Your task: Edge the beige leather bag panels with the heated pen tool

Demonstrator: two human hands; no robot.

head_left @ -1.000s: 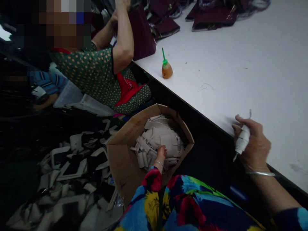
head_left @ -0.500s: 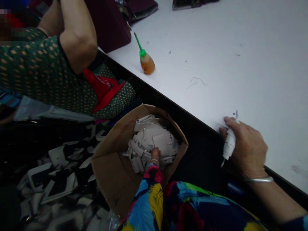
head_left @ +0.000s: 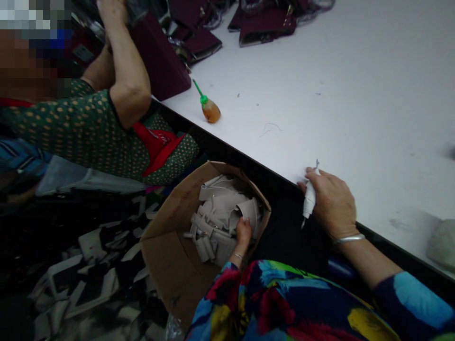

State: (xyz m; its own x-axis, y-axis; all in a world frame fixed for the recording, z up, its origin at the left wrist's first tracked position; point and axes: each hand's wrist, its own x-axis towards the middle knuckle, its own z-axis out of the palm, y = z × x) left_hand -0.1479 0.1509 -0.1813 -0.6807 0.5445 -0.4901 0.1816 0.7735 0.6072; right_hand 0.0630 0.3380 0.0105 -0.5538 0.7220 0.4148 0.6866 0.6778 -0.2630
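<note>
In the lower middle of the frame, the person's left hand [head_left: 243, 232] is gripping a curled beige piece [head_left: 250, 210] between its fingers inside a cardboard box [head_left: 168, 263]. Right of centre, the right hand [head_left: 334, 201] is curling its fingers around a white-wrapped tool [head_left: 309, 199] at the edge of the counter [head_left: 377, 118], where a green-spouted squeeze bottle [head_left: 211, 112] is standing, upper left of centre.

White worktable [head_left: 373, 109] dominates a dim workroom.
Its dark edge [head_left: 249, 163] runs diagonally; the tabletop catches the light, while pale scraps [head_left: 89, 244] litter the shadowy floor [head_left: 16, 293] at lower left.
</note>
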